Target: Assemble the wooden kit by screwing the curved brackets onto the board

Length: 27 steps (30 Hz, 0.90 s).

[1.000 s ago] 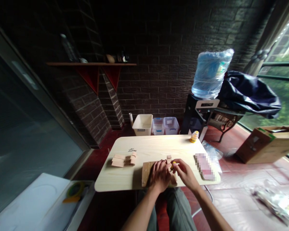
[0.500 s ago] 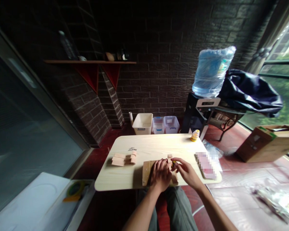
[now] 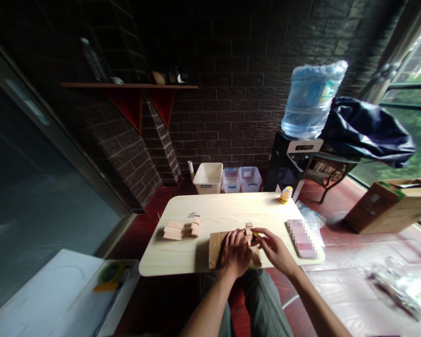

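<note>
Got yellow-and-black tool (image 3: 255, 236) pinched in right hand (image 3: 275, 251), thumb and fingertips together on it. Lies within that grip, over right part of wooden block (image 3: 215, 249), just right of left hand (image 3: 236, 252). Can't read long axis or tip contact; too small. Seen with left palm down on block, fingers laid over it, not clamped. Runs mainly side to side, near front edge of table (image 3: 175, 267).

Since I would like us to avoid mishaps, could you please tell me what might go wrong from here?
The yellow-and-black item in the right grip could slip towards the left grip close by. The tan block, near the table's front edge, might slide off if pulled.
</note>
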{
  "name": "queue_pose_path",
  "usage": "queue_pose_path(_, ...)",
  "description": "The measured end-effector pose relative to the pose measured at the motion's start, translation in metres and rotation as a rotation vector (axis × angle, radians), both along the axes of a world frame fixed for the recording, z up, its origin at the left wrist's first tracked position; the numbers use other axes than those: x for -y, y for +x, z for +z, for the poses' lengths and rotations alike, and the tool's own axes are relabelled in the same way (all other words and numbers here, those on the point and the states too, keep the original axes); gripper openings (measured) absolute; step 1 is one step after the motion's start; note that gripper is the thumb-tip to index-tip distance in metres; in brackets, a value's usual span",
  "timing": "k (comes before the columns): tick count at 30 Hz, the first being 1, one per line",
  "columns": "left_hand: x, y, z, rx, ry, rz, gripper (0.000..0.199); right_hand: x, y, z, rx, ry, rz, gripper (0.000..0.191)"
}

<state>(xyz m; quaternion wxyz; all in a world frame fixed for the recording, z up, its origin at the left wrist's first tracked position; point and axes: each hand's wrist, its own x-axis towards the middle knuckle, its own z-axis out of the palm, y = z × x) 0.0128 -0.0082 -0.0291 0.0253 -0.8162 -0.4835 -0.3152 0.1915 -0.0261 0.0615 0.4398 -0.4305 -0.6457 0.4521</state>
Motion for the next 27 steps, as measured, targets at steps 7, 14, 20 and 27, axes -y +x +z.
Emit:
queue_pose_path(7, 0.000, 0.002, 0.001, -0.001, 0.002, 0.016, 0.040, -0.001, 0.005, -0.011, 0.011, 0.001, -0.057, 0.041)
queue_pose_path(14, 0.000, 0.001, 0.001, 0.014, 0.013, 0.009, 0.037, -0.001, 0.004, -0.010, -0.004, 0.078, -0.023, 0.034)
queue_pose_path(20, 0.003, 0.001, 0.006, -0.001, -0.020, 0.016, 0.038, 0.001, 0.007, -0.011, 0.024, 0.077, -0.062, 0.035)
queue_pose_path(27, 0.001, 0.001, 0.007, -0.003, -0.060, 0.001, 0.038, 0.004, 0.006, -0.009, 0.049, 0.068, -0.140, 0.034)
